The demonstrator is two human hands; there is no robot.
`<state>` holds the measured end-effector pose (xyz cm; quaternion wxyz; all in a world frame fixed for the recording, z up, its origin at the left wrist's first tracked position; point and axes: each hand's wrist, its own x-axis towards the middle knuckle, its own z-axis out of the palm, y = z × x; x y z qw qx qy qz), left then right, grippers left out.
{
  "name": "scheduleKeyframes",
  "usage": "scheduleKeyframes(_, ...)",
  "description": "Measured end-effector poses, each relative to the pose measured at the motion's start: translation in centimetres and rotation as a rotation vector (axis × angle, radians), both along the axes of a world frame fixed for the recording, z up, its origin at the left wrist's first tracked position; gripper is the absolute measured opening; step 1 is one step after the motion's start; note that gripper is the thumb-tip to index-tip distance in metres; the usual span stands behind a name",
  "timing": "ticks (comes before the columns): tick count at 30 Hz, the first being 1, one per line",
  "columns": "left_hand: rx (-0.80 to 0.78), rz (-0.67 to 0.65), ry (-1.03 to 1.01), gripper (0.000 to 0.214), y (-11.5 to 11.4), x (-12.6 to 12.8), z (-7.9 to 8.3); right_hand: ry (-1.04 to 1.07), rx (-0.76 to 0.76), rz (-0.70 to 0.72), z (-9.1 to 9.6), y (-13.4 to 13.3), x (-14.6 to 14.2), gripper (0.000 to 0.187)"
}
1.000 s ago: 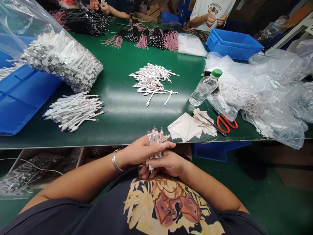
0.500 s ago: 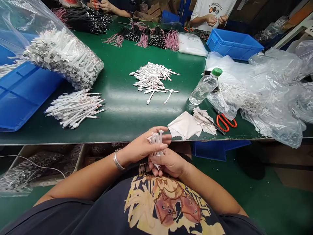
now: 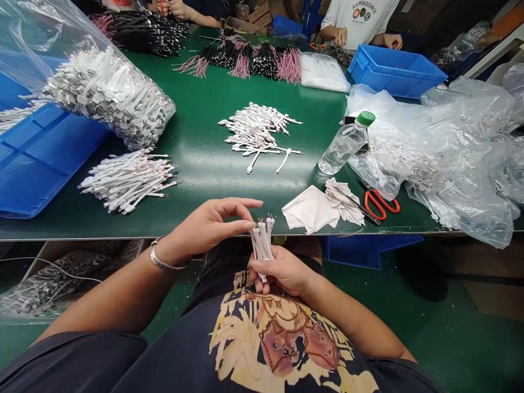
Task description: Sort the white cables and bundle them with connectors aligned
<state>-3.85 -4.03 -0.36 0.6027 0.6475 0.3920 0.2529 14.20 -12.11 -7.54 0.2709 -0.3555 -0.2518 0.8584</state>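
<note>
My right hand is closed around a small bundle of short white cables in front of my shirt. The cables stand nearly upright, with small connectors and bits of reddish wire at their top ends. My left hand, with a silver bracelet on its wrist, is just left of the bundle. Its thumb and forefinger are apart, the thumb tip close by the cable tops; whether it touches them I cannot tell. On the green table lie one pile of white cables at left and another pile in the middle.
A plastic bag of white cables leans on a blue bin at left. To the right are white cloths, red-handled scissors, a water bottle and clear bags. Two co-workers sit across the table.
My left hand has drawn off the bundle to the left and opened, leaving the cables in my right hand. Across the table, a co-worker's hands have moved apart.
</note>
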Motion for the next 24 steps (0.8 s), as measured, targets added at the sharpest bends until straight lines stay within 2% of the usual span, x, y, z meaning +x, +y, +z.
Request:
scheduleKeyframes(6,0.202,0.419,-0.162,0.014,-2.2,3.1,-2.6,0.059,-0.034,-0.036,0.2,0.2,-0.2,0.034)
scheduleKeyframes(8,0.241,0.517,-0.209,0.013,-2.6,3.9,-3.3,0.078,-0.04,-0.052,0.2,0.3,-0.2,0.034)
scheduleKeyframes(13,0.129,0.658,-0.371,0.015,-2.6,3.9,-3.9,0.088,-0.061,-0.084,0.1,0.3,-0.1,0.033)
scheduleKeyframes(16,0.098,0.666,-0.312,0.018,-3.0,2.6,-3.7,0.087,-0.076,-0.088,0.0,0.3,-0.1,0.033)
scheduleKeyframes(21,0.102,0.355,0.109,0.023,-4.9,0.6,-3.8,0.075,-0.071,-0.086,-0.2,0.2,-0.2,0.033)
scheduleKeyframes(24,0.176,0.406,0.14,0.022,-5.1,0.5,-3.8,0.04,-0.057,-0.075,-0.3,0.1,-0.4,0.034)
